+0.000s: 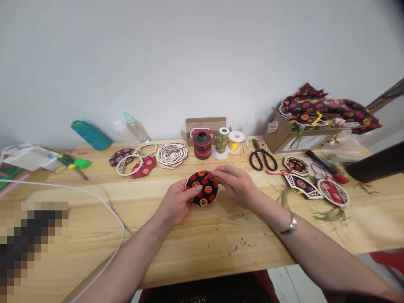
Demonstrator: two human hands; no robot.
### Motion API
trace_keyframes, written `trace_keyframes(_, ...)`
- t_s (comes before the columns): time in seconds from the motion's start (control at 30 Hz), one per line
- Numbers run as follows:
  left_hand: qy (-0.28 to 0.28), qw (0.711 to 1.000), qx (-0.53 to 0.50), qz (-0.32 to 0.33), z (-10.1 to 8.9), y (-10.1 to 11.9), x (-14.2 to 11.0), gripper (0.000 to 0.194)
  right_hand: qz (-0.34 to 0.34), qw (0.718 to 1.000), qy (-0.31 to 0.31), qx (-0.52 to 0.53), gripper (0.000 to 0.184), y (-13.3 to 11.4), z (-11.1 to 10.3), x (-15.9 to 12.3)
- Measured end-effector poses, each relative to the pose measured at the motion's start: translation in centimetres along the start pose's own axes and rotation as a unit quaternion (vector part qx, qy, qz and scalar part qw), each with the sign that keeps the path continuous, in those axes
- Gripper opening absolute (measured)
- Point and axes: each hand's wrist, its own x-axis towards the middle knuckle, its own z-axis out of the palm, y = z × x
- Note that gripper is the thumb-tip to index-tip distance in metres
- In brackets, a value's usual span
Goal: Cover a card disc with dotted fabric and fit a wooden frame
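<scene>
A round fabric-covered piece (206, 198), black with red dots and orange flowers and a pale scalloped edge, is held above the table. My left hand (176, 200) grips its left side, thumb flat on the cloth and fingers underneath. At the upper right edge, my right hand (235, 185) pinches with thumb and fingertips, where a bit of red shows; whether that is thread or cloth I cannot tell. Beyond my hands stand a spool of dark red and black cord (202, 147), a gold thread spool (222, 141) and a yellow thread spool (235, 145). Black-handled scissors (263, 160) lie to their right.
Stacked wooden cutout frames (172, 155) and fabric pieces (145, 167) lie back left, near a teal thread cone (91, 134). Finished-looking ornaments (333, 192) and a cardboard box (296, 139) heaped with cloth are at right. A white cable (110, 206) crosses my left forearm.
</scene>
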Motion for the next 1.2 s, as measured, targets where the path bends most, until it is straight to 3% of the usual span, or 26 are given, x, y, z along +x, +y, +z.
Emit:
trace_keyframes(0.13,0.029,0.999,-0.033,0.009,0.0,0.5,-0.1,0.030,0.049,0.998,-0.014,0.034,0.022,0.7,0.3,0.0)
trace_keyframes(0.27,0.042,0.998,-0.053,0.018,-0.1,0.8,-0.1,0.027,0.184,0.981,-0.023,0.055,0.024,1.0,0.1,0.5)
trace_keyframes(0.43,0.042,0.996,-0.068,0.027,-0.1,0.8,-0.2,0.025,0.393,0.898,0.003,0.198,0.020,-0.5,-0.4,2.0)
trace_keyframes(0.5,0.040,0.996,-0.072,0.028,-0.1,0.8,-0.2,0.025,0.426,0.868,-0.023,0.255,0.022,-1.5,-0.4,2.2)
trace_keyframes(0.57,0.042,0.996,-0.075,0.031,0.0,0.8,-0.2,0.024,0.422,0.866,-0.075,0.257,0.021,-2.4,-0.7,2.0)
trace_keyframes(0.63,0.052,0.995,-0.080,0.032,0.1,0.9,-0.2,0.023,0.393,0.890,-0.126,0.194,0.020,-3.1,-1.5,1.2)
trace_keyframes(0.7,0.069,0.994,-0.083,0.029,0.1,0.9,-0.3,0.023,0.354,0.921,-0.133,0.098,0.021,-3.3,-2.9,0.1)
trace_keyframes(0.8,0.072,0.994,-0.076,0.019,0.1,1.0,-0.3,0.025,0.297,0.952,-0.035,-0.059,0.019,-2.9,-6.6,-1.9)
trace_keyframes(0.87,0.065,0.995,-0.070,0.018,0.0,1.0,-0.3,0.026,0.271,0.948,0.058,-0.160,0.018,-2.0,-9.8,-3.1)
trace_keyframes(0.9,0.064,0.996,-0.067,0.018,0.0,1.0,-0.3,0.027,0.267,0.937,0.105,-0.200,0.016,-1.4,-11.5,-3.7)
trace_keyframes(0.97,0.066,0.996,-0.061,0.016,0.0,0.9,-0.3,0.029,0.234,0.872,0.230,-0.364,0.018,0.2,-14.7,-4.8)
trace_keyframes(1.03,0.068,0.996,-0.053,0.012,0.0,0.8,-0.2,0.030,0.238,0.824,0.274,-0.436,0.029,1.8,-17.5,-5.6)
trace_keyframes(1.13,0.066,0.997,-0.047,0.012,-0.1,0.6,-0.2,0.028,0.301,0.770,0.234,-0.511,0.035,3.9,-20.4,-6.1)
trace_keyframes(1.2,0.061,0.997,-0.045,0.014,-0.1,0.4,-0.2,0.027,0.383,0.759,0.140,-0.508,0.029,4.7,-21.1,-5.7)
